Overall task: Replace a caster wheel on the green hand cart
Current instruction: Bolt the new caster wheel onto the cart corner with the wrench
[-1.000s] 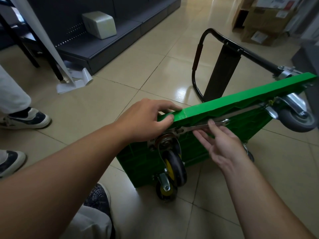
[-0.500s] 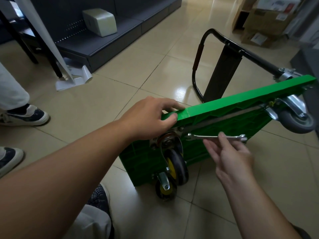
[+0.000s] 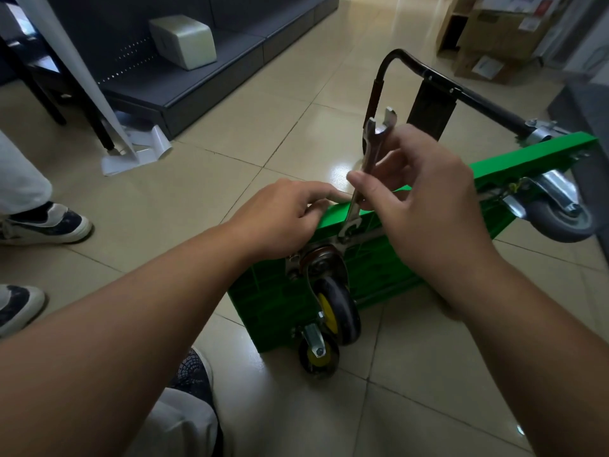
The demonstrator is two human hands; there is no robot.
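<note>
The green hand cart (image 3: 273, 298) stands on its side on the tiled floor, underside toward me. My left hand (image 3: 280, 216) grips its upper edge near the corner. My right hand (image 3: 425, 192) pinches a steel open-ended wrench (image 3: 369, 163), held nearly upright, its lower jaw on a bolt of the caster plate (image 3: 316, 258). Below the plate hangs a black caster wheel with a yellow hub (image 3: 336, 308). A second yellow-hubbed caster (image 3: 318, 354) sits lower, by the floor. A grey caster (image 3: 557, 216) is at the cart's far right corner.
The cart's black folding handle (image 3: 431, 77) rests on the floor behind. A dark low shelf unit (image 3: 197, 77) with a pale box (image 3: 184, 39) lies at the back left. Cardboard boxes (image 3: 497, 34) stand at the back right. Another person's shoes (image 3: 46, 222) are at the left; my shoe (image 3: 194, 374) is near the cart.
My right hand has swung the wrench from lying flat along the cart's underside up to nearly vertical, its lower jaw still at the caster plate. My left hand keeps its grip on the edge.
</note>
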